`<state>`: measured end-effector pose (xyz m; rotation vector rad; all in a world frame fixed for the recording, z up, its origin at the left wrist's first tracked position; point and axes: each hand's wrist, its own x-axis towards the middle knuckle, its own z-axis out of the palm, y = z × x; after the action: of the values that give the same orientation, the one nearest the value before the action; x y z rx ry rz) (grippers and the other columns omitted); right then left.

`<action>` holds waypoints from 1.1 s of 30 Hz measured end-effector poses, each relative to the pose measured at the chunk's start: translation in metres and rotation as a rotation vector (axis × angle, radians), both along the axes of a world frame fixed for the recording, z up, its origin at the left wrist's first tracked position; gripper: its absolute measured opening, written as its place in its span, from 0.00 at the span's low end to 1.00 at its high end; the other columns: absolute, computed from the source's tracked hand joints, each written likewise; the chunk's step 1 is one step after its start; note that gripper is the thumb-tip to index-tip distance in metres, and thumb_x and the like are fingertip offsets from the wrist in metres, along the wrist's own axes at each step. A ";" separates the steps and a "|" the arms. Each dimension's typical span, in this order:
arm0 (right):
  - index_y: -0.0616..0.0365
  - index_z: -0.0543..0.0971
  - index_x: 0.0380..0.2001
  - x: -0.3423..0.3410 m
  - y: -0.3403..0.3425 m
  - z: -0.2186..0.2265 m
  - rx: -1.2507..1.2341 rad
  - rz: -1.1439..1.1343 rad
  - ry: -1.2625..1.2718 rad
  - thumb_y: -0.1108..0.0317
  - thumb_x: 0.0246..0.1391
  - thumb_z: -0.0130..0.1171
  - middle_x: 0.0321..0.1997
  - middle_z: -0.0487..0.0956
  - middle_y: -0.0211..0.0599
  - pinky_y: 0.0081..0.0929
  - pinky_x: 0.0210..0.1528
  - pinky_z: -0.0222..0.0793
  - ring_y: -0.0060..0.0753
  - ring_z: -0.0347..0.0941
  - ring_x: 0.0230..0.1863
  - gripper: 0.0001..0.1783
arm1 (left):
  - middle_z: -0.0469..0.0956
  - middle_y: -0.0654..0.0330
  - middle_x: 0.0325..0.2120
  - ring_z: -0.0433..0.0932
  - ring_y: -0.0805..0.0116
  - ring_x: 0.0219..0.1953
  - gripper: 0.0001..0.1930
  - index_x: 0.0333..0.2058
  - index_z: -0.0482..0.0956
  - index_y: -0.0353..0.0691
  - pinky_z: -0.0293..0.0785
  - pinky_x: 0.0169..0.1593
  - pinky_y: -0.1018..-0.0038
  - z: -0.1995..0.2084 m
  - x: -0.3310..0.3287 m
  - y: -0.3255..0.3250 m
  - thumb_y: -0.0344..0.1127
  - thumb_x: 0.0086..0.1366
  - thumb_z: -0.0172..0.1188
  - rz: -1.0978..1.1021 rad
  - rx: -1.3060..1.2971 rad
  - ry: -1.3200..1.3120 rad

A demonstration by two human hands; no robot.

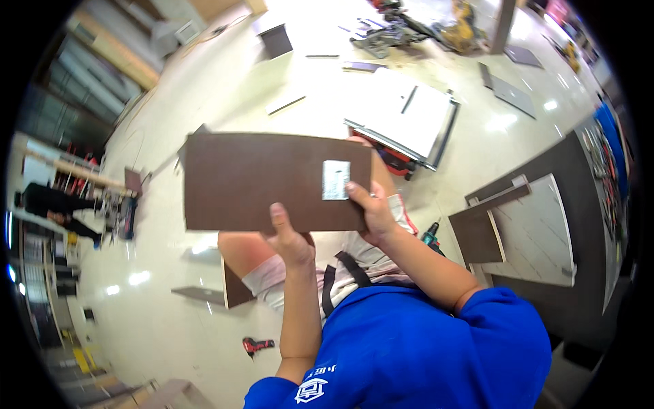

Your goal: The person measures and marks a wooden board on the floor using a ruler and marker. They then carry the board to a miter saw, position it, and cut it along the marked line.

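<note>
A rectangular dark brown board (252,180) is held up in front of me, above my knees, its broad face toward me. My left hand (291,238) grips its lower edge near the middle, thumb on the face and fingers hidden behind. At the lower right corner my right hand (373,215) clasps the board, with its thumb by a white label (336,180) stuck on that face. The board hides part of my legs.
Beyond the board stands a white-topped table saw (388,112). A red power tool (257,345) lies on the floor at lower left, and a teal drill (430,236) is by my right forearm. Cut panels (535,228) rest on a dark surface at right. Another person (61,206) is far left.
</note>
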<state>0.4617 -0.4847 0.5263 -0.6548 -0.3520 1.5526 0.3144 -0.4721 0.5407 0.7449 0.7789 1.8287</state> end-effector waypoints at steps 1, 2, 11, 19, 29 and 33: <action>0.64 0.74 0.53 -0.004 0.000 -0.002 -0.015 -0.007 0.016 0.67 0.61 0.63 0.47 0.81 0.41 0.33 0.47 0.80 0.33 0.81 0.45 0.19 | 0.75 0.55 0.52 0.77 0.65 0.52 0.26 0.60 0.66 0.34 0.75 0.57 0.67 0.001 -0.010 -0.003 0.36 0.68 0.63 -0.019 0.052 0.024; 0.64 0.75 0.53 -0.006 0.002 -0.008 -0.018 -0.013 0.017 0.66 0.62 0.63 0.47 0.81 0.41 0.33 0.47 0.80 0.34 0.81 0.46 0.19 | 0.75 0.56 0.52 0.76 0.68 0.50 0.27 0.60 0.67 0.34 0.75 0.56 0.69 -0.029 -0.045 -0.003 0.36 0.67 0.65 -0.124 0.034 0.197; 0.63 0.72 0.56 0.008 0.078 -0.008 0.050 -0.064 -0.118 0.63 0.64 0.60 0.50 0.80 0.40 0.34 0.52 0.79 0.36 0.80 0.49 0.22 | 0.76 0.62 0.29 0.72 0.76 0.30 0.07 0.37 0.70 0.38 0.69 0.34 0.76 -0.114 -0.228 -0.203 0.34 0.73 0.51 0.343 -0.897 0.724; 0.65 0.73 0.55 -0.076 0.228 -0.050 -0.139 0.056 -0.316 0.65 0.61 0.65 0.52 0.79 0.38 0.28 0.56 0.72 0.27 0.74 0.52 0.24 | 0.80 0.53 0.40 0.78 0.65 0.41 0.17 0.47 0.75 0.33 0.76 0.45 0.69 -0.227 -0.166 -0.166 0.43 0.76 0.48 -0.518 -1.259 0.787; 0.65 0.73 0.55 -0.107 0.360 -0.108 -0.536 0.355 -0.300 0.68 0.59 0.66 0.50 0.81 0.41 0.31 0.51 0.76 0.29 0.78 0.48 0.23 | 0.81 0.52 0.40 0.79 0.64 0.41 0.18 0.46 0.77 0.33 0.75 0.47 0.67 -0.221 -0.166 0.157 0.44 0.75 0.51 -0.437 -1.153 0.953; 0.66 0.73 0.56 -0.092 0.418 -0.126 -0.406 0.314 -0.423 0.69 0.59 0.67 0.50 0.81 0.39 0.27 0.53 0.74 0.26 0.77 0.50 0.25 | 0.82 0.51 0.40 0.79 0.63 0.42 0.18 0.46 0.78 0.33 0.75 0.48 0.66 -0.113 -0.134 0.201 0.44 0.74 0.52 -0.576 -1.179 0.949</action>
<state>0.3693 -0.0666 0.4002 -1.3042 -0.4760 1.7989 0.1806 -0.2711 0.4276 0.8402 1.7605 0.2229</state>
